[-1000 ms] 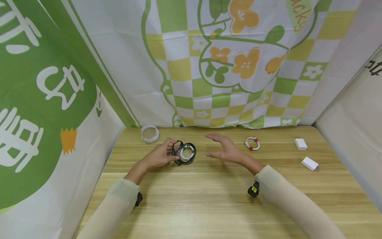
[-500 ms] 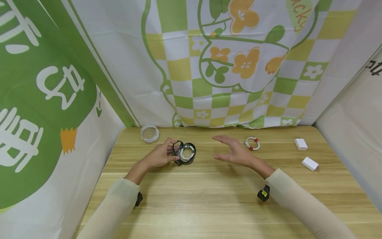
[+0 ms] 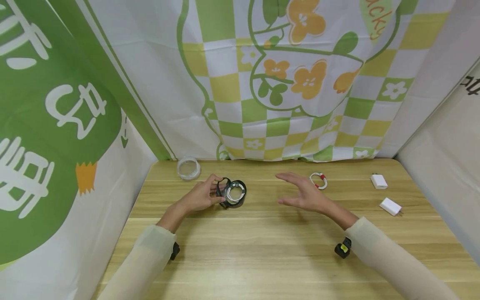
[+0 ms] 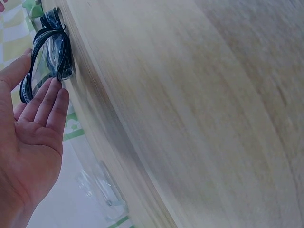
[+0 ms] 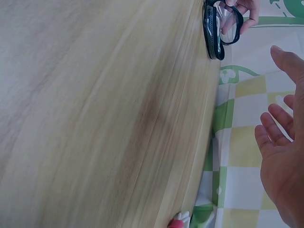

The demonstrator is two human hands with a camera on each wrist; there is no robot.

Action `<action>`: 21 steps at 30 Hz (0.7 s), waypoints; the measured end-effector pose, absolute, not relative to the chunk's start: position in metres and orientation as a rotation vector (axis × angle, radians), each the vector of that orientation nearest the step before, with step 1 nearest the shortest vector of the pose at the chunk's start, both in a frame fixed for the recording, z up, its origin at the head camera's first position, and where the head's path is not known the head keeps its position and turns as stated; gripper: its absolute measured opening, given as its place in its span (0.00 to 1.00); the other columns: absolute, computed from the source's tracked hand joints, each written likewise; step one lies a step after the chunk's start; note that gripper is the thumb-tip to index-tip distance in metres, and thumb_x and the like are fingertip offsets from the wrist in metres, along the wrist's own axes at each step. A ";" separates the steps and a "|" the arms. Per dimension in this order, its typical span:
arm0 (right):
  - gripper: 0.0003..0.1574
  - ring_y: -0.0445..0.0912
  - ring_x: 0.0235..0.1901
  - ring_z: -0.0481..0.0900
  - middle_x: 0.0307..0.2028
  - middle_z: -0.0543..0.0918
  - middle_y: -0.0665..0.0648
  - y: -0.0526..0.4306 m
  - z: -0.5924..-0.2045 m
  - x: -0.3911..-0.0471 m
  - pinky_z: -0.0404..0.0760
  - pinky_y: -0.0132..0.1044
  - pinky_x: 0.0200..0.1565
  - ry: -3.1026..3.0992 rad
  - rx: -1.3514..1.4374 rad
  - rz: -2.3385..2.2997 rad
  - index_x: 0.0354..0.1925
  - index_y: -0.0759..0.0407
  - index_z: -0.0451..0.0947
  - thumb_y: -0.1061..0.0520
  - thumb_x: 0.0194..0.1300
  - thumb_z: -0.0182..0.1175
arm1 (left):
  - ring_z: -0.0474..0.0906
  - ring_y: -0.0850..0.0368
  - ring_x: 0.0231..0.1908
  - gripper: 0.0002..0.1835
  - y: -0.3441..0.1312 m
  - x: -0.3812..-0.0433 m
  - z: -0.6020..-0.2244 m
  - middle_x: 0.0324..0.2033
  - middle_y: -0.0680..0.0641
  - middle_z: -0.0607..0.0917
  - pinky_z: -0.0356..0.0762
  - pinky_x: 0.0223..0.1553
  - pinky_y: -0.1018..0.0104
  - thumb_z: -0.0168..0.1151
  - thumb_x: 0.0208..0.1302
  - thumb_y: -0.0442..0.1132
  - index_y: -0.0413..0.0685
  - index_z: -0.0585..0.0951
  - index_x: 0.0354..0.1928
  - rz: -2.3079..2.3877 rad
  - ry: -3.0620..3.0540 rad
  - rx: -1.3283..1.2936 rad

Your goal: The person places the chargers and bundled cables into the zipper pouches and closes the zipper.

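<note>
A small round clear pouch (image 3: 240, 203) with black edging and a black strap loop stands on the table, left of centre. A white coiled cable (image 3: 229, 193) shows inside it. My left hand (image 3: 200, 196) holds the pouch at its left side, thumb at the near edge and fingers at the strap; in the left wrist view the black strap (image 4: 27, 85) lies between thumb and fingers. My right hand (image 3: 305, 193) hovers to the right with thumb and fingers spread, holding nothing. Just behind it lies a white coiled cable with red ties (image 3: 323, 182).
A clear round coil or case (image 3: 179, 168) sits at the back left of the wooden table (image 3: 240, 258). Two white charger plugs (image 3: 379, 181) lie at the right. A patterned cloth (image 3: 273, 125) hangs along the back edge.
My right hand has drawn away to the right from the pouch, fingers still spread, and now partly overlaps the red-tied cable. The left hand and pouch have stayed in place.
</note>
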State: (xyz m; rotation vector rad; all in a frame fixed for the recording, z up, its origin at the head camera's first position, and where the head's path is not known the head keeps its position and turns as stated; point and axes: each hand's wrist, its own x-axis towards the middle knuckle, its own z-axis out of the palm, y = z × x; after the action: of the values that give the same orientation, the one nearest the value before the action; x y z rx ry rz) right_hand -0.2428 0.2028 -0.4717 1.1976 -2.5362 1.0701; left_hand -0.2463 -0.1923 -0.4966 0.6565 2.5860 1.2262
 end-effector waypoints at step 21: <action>0.52 0.60 0.66 0.79 0.67 0.81 0.63 0.241 -0.456 -0.228 0.81 0.53 0.61 -2.523 1.155 1.019 0.70 0.64 0.75 0.55 0.50 0.86 | 0.80 0.37 0.65 0.36 -0.194 -0.247 -0.499 0.65 0.33 0.81 0.77 0.67 0.45 0.74 0.68 0.36 0.32 0.66 0.71 1.206 2.604 0.685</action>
State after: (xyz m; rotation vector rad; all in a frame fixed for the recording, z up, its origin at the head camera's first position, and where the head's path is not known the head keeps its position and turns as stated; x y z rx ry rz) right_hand -0.2282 0.2413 -0.4564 1.1549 -2.5228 1.0195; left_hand -0.2466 -0.1943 -0.4988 0.6851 2.6037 1.2058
